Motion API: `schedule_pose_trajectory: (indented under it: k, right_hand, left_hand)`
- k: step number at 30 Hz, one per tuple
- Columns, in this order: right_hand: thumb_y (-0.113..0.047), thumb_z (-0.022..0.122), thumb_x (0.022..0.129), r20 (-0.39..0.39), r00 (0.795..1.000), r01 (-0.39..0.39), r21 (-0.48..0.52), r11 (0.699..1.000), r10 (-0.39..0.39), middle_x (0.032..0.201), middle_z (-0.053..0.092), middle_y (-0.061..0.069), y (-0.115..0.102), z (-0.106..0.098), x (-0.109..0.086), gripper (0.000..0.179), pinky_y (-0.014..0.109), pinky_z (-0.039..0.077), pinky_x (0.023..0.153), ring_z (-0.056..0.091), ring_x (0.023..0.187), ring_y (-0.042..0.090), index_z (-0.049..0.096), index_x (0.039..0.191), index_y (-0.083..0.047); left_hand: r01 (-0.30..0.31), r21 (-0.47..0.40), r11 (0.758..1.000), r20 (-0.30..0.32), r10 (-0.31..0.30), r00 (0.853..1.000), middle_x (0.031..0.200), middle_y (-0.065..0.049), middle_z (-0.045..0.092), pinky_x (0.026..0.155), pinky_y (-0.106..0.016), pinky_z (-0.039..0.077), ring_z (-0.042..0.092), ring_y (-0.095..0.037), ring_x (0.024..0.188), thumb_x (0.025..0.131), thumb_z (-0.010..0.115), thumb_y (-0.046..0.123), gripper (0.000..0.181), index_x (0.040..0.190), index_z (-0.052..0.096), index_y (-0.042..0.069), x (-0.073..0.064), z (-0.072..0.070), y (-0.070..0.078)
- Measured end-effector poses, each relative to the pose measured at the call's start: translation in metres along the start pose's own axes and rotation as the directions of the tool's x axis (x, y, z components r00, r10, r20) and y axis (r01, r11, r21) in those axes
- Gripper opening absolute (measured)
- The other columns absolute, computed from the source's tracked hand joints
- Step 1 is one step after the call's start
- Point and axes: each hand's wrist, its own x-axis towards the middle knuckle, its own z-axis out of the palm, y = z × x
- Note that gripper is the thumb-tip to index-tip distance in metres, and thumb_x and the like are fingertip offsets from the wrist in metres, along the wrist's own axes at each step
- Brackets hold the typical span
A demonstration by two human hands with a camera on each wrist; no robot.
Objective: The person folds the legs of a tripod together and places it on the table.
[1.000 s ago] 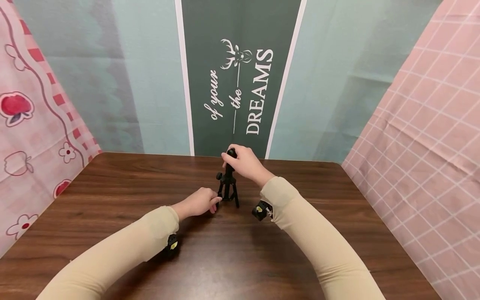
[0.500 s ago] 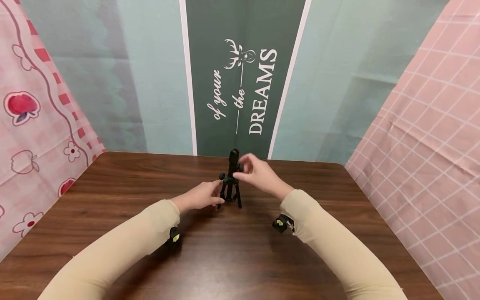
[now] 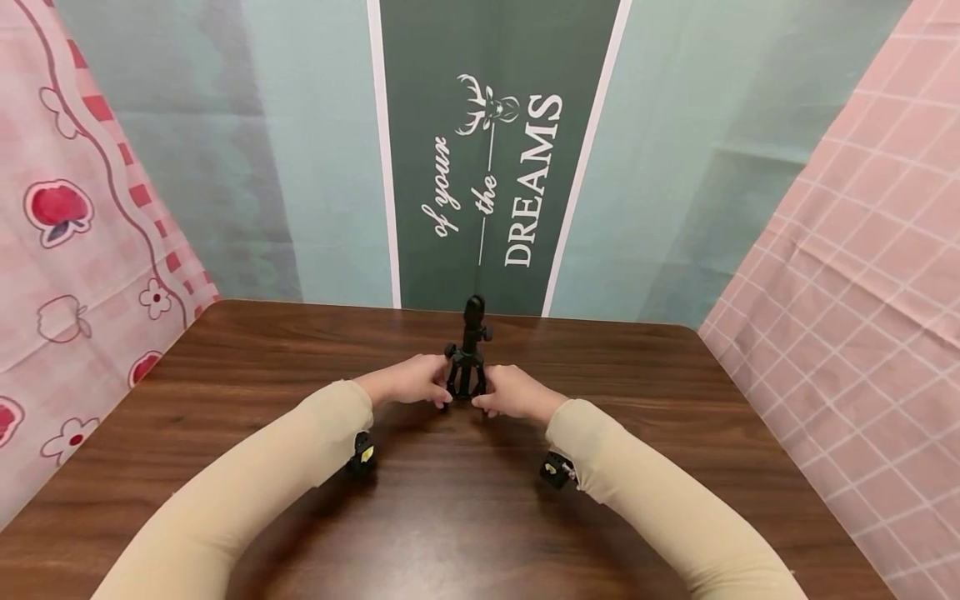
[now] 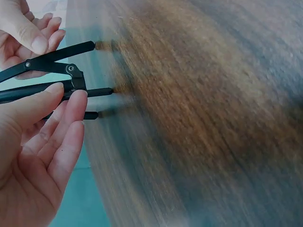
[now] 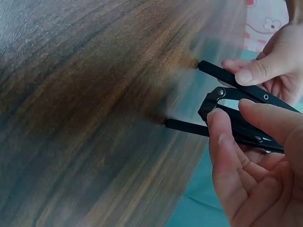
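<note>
A small black tripod (image 3: 467,358) stands upright on the table, legs spread, a knob on each side of its column. My left hand (image 3: 415,379) holds its left leg, thumb and fingers on either side in the left wrist view, where the right hand (image 4: 23,35) shows beyond. On the opposite side my right hand (image 3: 517,393) holds another leg between thumb and curled fingers. The right wrist view shows the hinged brace (image 5: 208,106) by the right fingertips, with the left hand (image 5: 279,66) behind. Fingers partly hide the legs.
The brown wooden table (image 3: 450,517) reaches back to a blue-green curtain (image 3: 330,167) with a dark printed panel. Pink patterned cloth (image 3: 82,275) hangs at the left and pink checked cloth (image 3: 847,292) at the right. A small black device (image 3: 557,469) sits under the right sleeve.
My right hand has let go of the tripod's top and come down to its right leg. The left hand has shifted slightly up along the left leg. The view has turned slightly left.
</note>
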Motion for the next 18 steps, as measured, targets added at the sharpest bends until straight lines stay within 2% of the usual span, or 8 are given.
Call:
schedule_pose_trajectory:
  k: [14,16,18]
  right_hand:
    - [-0.015,0.069,0.085,-0.015,0.999,0.032,0.010,0.999,-0.032,0.069,0.063,0.002,-0.0022,0.0054,0.0034,0.025,0.027,0.049,0.059,0.065,0.065,0.019,0.060,0.105,-0.003]
    - [-0.016,0.069,0.085,-0.004,0.999,0.032,0.002,0.999,-0.032,0.071,0.062,0.002,-0.0020,0.0029,0.0020,0.030,0.028,0.048,0.061,0.063,0.066,0.017,0.058,0.109,-0.003]
    - [-0.021,0.072,0.083,0.029,0.999,0.030,-0.032,0.999,-0.029,0.075,0.060,0.002,-0.0026,-0.0038,-0.0008,0.043,0.029,0.046,0.062,0.060,0.068,0.016,0.052,0.116,0.000]
  left_hand:
    - [0.025,-0.054,0.998,-0.025,-0.026,0.999,0.072,-0.003,0.064,0.061,-0.027,0.050,0.066,-0.018,0.068,0.084,0.068,0.005,0.028,0.110,0.057,0.005,0.0014,0.0021,0.0072]
    - [0.029,-0.064,0.998,-0.028,-0.031,0.999,0.073,-0.004,0.065,0.062,-0.027,0.050,0.066,-0.018,0.069,0.085,0.068,0.005,0.030,0.112,0.056,0.005,0.0015,0.0026,0.0073]
    - [0.034,-0.065,0.997,-0.032,-0.036,0.999,0.074,-0.004,0.064,0.063,-0.027,0.050,0.066,-0.019,0.069,0.085,0.067,0.005,0.038,0.120,0.052,0.004,0.0006,0.0036,0.0069]
